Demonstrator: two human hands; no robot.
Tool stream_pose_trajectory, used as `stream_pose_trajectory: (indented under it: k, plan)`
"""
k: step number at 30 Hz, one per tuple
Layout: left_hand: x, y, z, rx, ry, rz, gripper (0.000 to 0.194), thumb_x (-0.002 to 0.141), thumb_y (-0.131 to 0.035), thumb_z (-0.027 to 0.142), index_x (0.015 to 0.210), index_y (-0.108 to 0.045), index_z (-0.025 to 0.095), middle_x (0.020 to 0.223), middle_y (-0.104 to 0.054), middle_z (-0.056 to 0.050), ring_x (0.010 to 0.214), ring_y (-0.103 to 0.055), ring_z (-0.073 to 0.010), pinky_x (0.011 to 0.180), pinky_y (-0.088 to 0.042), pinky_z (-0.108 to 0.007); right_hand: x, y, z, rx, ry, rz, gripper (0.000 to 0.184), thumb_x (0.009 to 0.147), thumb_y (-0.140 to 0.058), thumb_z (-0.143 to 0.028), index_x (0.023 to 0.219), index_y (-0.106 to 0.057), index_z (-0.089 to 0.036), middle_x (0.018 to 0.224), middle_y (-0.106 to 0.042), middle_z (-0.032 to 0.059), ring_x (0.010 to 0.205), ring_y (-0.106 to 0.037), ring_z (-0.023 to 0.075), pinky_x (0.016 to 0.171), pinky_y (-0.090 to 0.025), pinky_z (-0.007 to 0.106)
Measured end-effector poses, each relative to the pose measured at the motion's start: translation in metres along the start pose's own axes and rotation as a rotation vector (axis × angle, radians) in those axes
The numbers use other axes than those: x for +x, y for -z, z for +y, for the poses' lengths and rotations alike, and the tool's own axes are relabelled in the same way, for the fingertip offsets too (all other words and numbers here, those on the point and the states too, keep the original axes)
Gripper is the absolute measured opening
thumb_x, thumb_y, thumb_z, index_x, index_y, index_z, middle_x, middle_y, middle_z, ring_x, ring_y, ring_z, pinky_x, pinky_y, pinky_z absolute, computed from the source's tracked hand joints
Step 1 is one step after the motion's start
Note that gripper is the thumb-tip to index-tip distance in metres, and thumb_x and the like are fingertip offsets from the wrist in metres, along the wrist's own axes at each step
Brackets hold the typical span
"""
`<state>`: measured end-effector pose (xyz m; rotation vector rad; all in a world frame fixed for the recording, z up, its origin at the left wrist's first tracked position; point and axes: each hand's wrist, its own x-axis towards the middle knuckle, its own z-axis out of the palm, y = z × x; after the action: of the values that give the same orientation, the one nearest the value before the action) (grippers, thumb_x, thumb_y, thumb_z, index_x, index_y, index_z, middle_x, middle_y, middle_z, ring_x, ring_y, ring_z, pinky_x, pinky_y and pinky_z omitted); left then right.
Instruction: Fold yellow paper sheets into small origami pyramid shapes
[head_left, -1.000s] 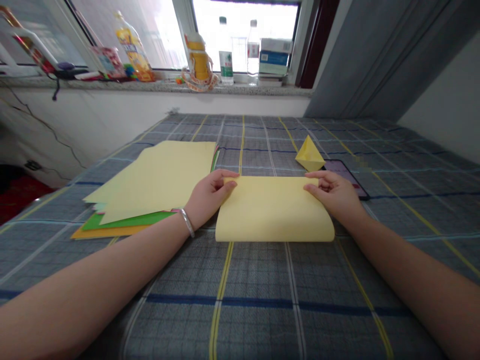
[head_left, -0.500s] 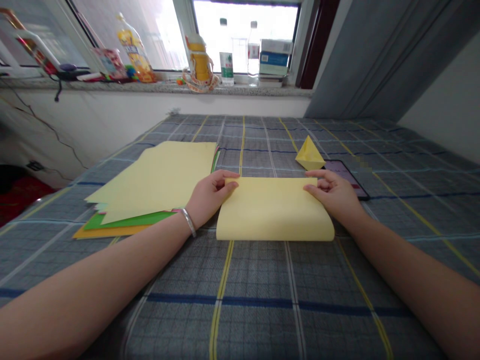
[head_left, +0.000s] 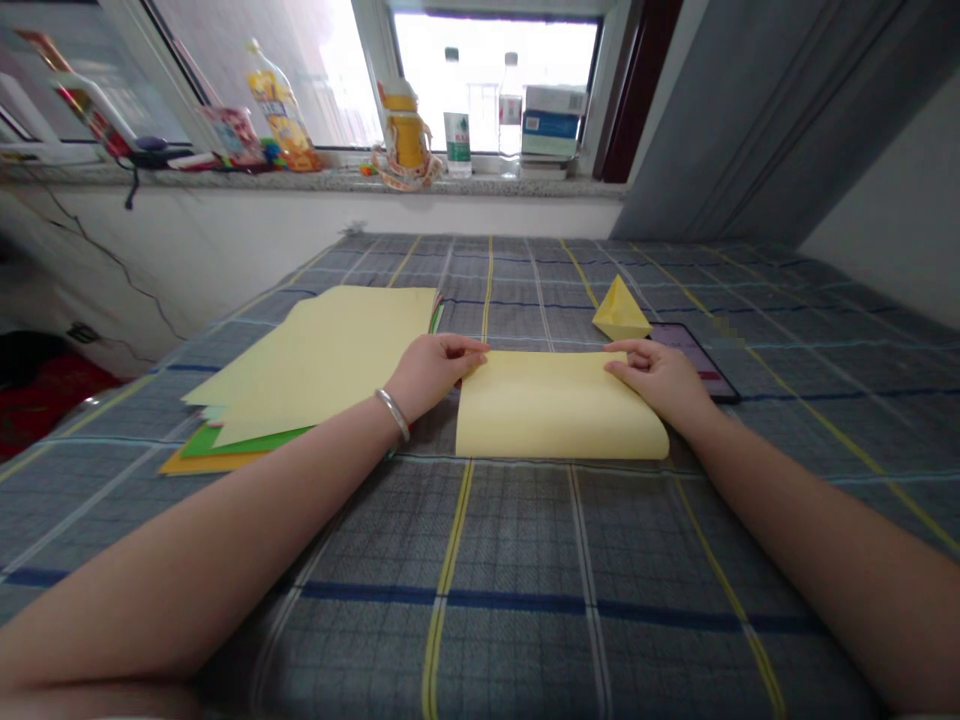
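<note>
A sheet of yellow paper [head_left: 559, 410] lies in front of me, bent over so that its near side makes a rounded, uncreased fold. My left hand [head_left: 435, 372] pinches its far left corner between thumb and fingers. At the far right corner, my right hand [head_left: 652, 375] grips the paper the same way. Just beyond the right hand stands a pointed yellow folded-paper shape [head_left: 621, 310]. A phone or tablet [head_left: 694, 360] with a lit screen lies beside that shape, partly hidden by the right hand.
A stack of coloured paper [head_left: 322, 350], pale yellow on top with green and orange below, lies left of my left hand. The plaid cloth [head_left: 517, 560] covers the surface. Bottles, a yellow drinking flask [head_left: 405, 130] and boxes [head_left: 553, 125] line the windowsill.
My left hand has shifted slightly right and away from me. The paper's near fold has drawn back farther from me, and its left edge sits more to the right.
</note>
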<state>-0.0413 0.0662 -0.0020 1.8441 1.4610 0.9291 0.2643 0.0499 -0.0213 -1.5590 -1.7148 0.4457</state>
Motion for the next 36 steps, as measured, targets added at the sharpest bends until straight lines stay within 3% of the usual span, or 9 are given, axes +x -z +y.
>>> stream_pose_trajectory:
  k: [5,10,15,22,29,36]
  plan:
    - [0.027,-0.004,-0.007,0.064,-0.015,-0.022,0.02,0.073,-0.07,0.029,0.089,-0.076,0.019,0.081,-0.073,-0.004,0.07,-0.064,-0.0161,0.063,-0.049,-0.026,0.016,-0.007,0.013,-0.031,0.003,-0.089,0.034,0.074,-0.063,-0.038,0.1,-0.07,-0.017,0.052,-0.048,-0.0055,0.048,-0.041,0.0112,0.047,-0.027,0.026]
    - [0.042,-0.008,-0.017,0.158,0.005,-0.068,0.018,0.072,-0.07,0.029,0.086,-0.077,0.02,0.081,-0.073,-0.003,0.071,-0.065,-0.0173,0.065,-0.049,-0.027,0.028,-0.013,0.021,-0.002,-0.024,-0.159,0.028,0.073,-0.064,-0.031,0.097,-0.07,-0.017,0.057,-0.057,-0.0031,0.05,-0.049,0.012,0.048,-0.032,0.025]
    - [0.043,-0.01,-0.022,0.175,-0.001,-0.094,0.018,0.071,-0.069,0.029,0.085,-0.076,0.02,0.082,-0.073,-0.003,0.071,-0.064,-0.0176,0.064,-0.048,-0.027,0.034,-0.013,0.019,0.026,-0.113,-0.214,0.023,0.071,-0.067,-0.027,0.093,-0.069,-0.017,0.067,-0.066,0.0017,0.055,-0.056,0.0133,0.05,-0.037,0.025]
    - [0.04,-0.012,-0.025,0.188,-0.031,-0.097,0.025,0.077,-0.065,0.028,0.098,-0.074,0.02,0.081,-0.072,-0.003,0.068,-0.062,-0.0155,0.063,-0.048,-0.026,0.038,-0.01,0.019,-0.047,-0.041,-0.266,0.034,0.075,-0.063,-0.027,0.106,-0.071,-0.017,0.052,-0.051,-0.0047,0.048,-0.045,0.0111,0.047,-0.03,0.025]
    - [0.039,-0.013,-0.023,0.244,-0.02,-0.123,0.025,0.08,-0.062,0.026,0.1,-0.074,0.019,0.085,-0.073,-0.003,0.074,-0.064,-0.0161,0.072,-0.05,-0.027,0.04,-0.012,0.021,-0.023,-0.146,-0.277,0.025,0.073,-0.067,-0.031,0.094,-0.072,-0.018,0.071,-0.067,0.0032,0.061,-0.059,0.0149,0.051,-0.038,0.025]
    - [0.039,-0.015,-0.022,0.355,-0.058,-0.131,0.025,0.084,-0.059,0.026,0.102,-0.074,0.019,0.093,-0.073,-0.003,0.085,-0.066,-0.0186,0.08,-0.051,-0.029,0.041,-0.014,0.024,-0.084,-0.114,-0.249,0.027,0.074,-0.066,-0.033,0.095,-0.072,-0.019,0.071,-0.067,0.002,0.062,-0.058,0.0149,0.054,-0.037,0.026]
